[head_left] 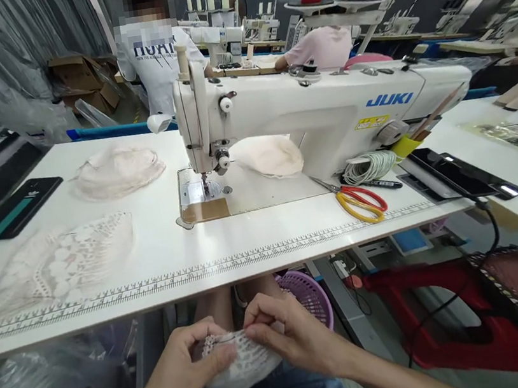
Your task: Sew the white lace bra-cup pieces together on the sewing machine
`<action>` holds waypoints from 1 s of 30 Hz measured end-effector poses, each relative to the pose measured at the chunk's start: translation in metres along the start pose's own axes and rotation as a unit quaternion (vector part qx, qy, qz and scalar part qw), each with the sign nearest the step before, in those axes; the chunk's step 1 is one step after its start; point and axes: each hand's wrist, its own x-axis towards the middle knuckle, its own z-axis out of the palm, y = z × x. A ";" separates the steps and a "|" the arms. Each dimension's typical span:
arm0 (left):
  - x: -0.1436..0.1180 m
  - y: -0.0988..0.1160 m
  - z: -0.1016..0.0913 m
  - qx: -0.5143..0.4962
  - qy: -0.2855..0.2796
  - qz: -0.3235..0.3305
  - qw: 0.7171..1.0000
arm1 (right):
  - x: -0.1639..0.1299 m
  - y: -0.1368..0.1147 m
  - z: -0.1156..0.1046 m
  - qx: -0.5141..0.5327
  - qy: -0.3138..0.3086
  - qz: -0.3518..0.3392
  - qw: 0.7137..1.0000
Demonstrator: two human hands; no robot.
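Note:
Over my lap, below the table's front edge, I hold a white lace cup piece [242,366] with both hands. My left hand [193,357] grips its left side, thumb on top and fingers behind. At its upper right edge, the thumb and index finger of my right hand [282,329] pinch the rim. Above my hands stands a white sewing machine [323,104], its needle and presser foot over a bare metal plate. Pale fabric cups [273,156] lie under the machine arm, and another stack of pale cups [116,172] rests to the left. Lace pieces [79,254] lie nearer the front.
Scissors [361,200] with red and yellow handles lie by a coil of pale cord [368,167]. A printed ruler [202,269] runs along the table edge. Under it stands a purple basket [319,295]; a red stool [450,321] is at right. Two people sit beyond.

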 end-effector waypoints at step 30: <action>0.008 -0.014 0.022 -0.045 -0.055 -0.120 0.990 | -0.055 0.051 -0.026 -0.258 0.012 0.025 0.966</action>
